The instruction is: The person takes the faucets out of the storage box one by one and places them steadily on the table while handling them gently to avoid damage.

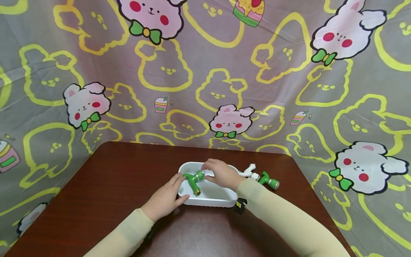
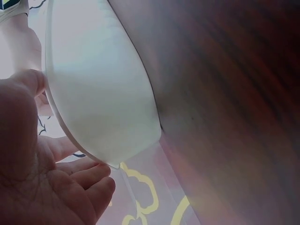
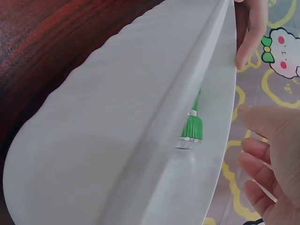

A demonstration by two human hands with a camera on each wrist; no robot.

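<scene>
A green tap (image 1: pixel 193 181) with a silvery ring at its handle end lies inside a white oval basin (image 1: pixel 210 202). My left hand (image 1: pixel 165 198) rests at the basin's left end, its fingers spread along the rim. In the left wrist view, that hand's fingertips (image 2: pixel 105 173) touch the rim from outside. Over the basin is my right hand (image 1: pixel 223 174), fingers loosely bent beside the tap's handle end. The right wrist view shows a gap between that hand's thumb and fingers with nothing in it; the tap's green handle (image 3: pixel 192 127) shows past the basin wall.
To the right of the basin, a white tap (image 1: pixel 249 172) and another green tap (image 1: pixel 269 180) lie on the dark red-brown table (image 1: pixel 80 200). A small black device (image 1: pixel 240 205) sits under the right wrist. A patterned cloth (image 1: pixel 199 121) hangs behind the table and along its sides.
</scene>
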